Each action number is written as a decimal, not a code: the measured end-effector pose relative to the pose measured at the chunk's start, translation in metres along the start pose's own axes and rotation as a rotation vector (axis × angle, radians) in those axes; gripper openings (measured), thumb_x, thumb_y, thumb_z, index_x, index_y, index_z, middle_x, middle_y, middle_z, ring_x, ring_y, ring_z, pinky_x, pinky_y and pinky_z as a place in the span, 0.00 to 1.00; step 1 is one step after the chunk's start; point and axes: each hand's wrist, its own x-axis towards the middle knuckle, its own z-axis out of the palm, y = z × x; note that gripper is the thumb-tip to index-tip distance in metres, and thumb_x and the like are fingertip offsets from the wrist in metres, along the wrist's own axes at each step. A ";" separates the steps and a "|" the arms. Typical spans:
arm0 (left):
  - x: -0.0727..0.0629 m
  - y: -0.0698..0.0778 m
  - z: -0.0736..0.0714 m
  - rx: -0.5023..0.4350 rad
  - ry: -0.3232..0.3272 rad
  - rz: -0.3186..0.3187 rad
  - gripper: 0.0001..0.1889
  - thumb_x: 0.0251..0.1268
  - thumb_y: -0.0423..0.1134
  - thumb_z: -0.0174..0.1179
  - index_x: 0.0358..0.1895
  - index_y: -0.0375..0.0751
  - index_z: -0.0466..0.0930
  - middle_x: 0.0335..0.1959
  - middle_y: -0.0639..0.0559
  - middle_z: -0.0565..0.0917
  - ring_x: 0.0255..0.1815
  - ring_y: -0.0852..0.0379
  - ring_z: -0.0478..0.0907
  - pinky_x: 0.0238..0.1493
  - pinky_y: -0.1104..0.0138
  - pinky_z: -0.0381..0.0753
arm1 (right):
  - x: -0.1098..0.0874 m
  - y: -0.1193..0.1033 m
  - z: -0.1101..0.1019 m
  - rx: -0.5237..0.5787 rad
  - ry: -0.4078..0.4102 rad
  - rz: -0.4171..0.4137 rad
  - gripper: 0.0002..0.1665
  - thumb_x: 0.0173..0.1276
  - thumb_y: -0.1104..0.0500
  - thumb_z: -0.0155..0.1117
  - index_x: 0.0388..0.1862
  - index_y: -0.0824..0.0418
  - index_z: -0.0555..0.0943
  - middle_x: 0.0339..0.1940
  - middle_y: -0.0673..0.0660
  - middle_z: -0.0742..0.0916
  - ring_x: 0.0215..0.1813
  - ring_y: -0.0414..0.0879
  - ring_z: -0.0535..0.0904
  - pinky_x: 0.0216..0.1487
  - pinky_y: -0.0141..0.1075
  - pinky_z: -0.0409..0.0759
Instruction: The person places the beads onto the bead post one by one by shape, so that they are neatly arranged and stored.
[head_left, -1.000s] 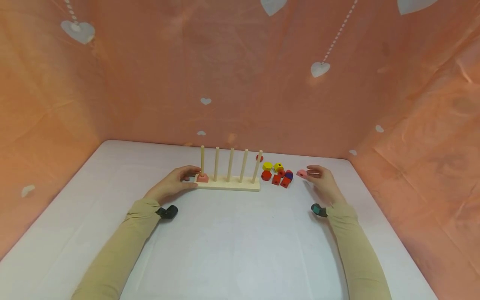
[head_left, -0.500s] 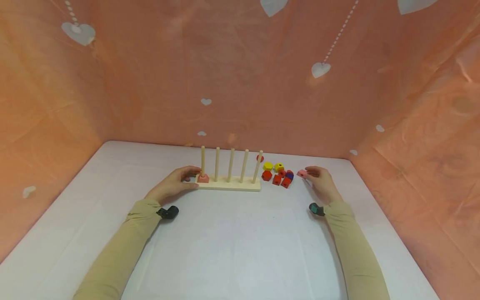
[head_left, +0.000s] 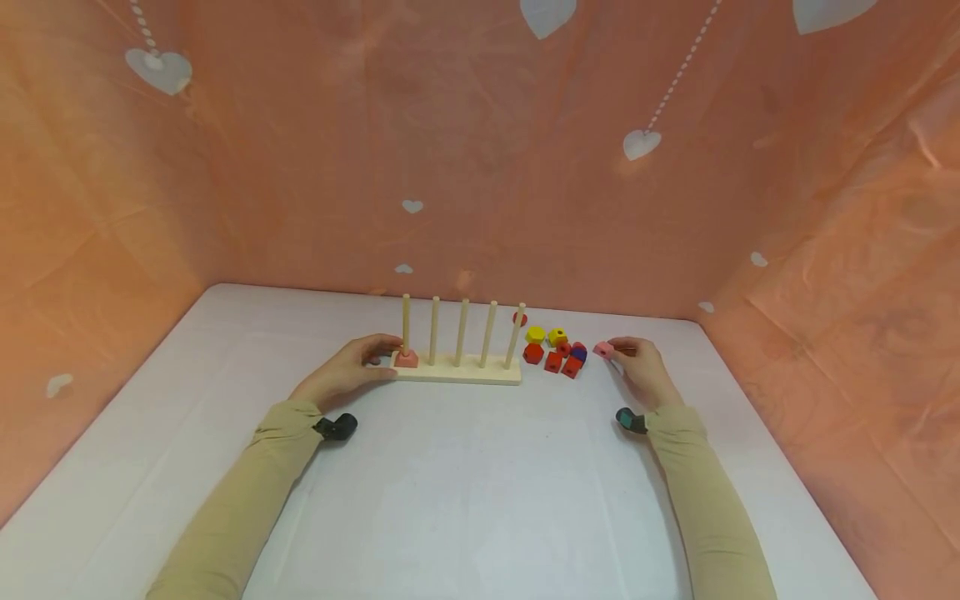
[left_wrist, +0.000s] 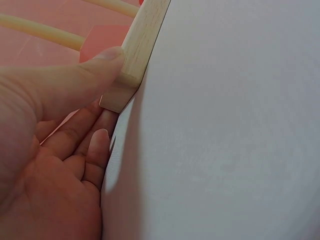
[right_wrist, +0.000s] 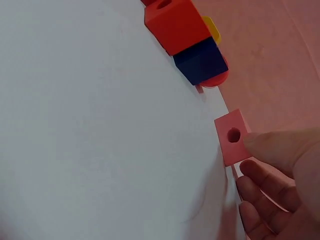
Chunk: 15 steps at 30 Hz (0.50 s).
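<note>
A pale wooden stand point(head_left: 457, 376) with several upright pegs lies across the table. At its left end, my left hand point(head_left: 347, 367) grips the base, thumb in front and fingers behind; in the left wrist view the thumb point(left_wrist: 80, 82) presses the wood's edge. A salmon-pink block point(head_left: 406, 359) sits at the foot of the leftmost peg. Right of the loose blocks, my right hand point(head_left: 645, 368) pinches a pink block point(head_left: 603, 350) between thumb and fingers. The hole in that pink block point(right_wrist: 225, 145) faces the right wrist camera.
Several loose blocks lie right of the stand: red point(head_left: 533, 354), yellow point(head_left: 535, 334) and a dark blue one point(head_left: 578, 355). A red piece point(head_left: 520, 319) shows behind the rightmost peg. An orange cloth wall point(head_left: 465, 167) stands behind the white table point(head_left: 480, 483).
My right hand and wrist have shifted slightly left, with the pink block still pinched. The left hand and the stand look unmoved.
</note>
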 end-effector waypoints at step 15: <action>0.000 -0.001 0.001 0.003 0.009 -0.024 0.29 0.60 0.37 0.66 0.65 0.39 0.68 0.61 0.42 0.73 0.62 0.44 0.65 0.64 0.50 0.60 | -0.004 -0.001 0.005 0.013 -0.001 -0.081 0.18 0.70 0.62 0.60 0.56 0.66 0.73 0.55 0.64 0.77 0.56 0.57 0.69 0.60 0.45 0.71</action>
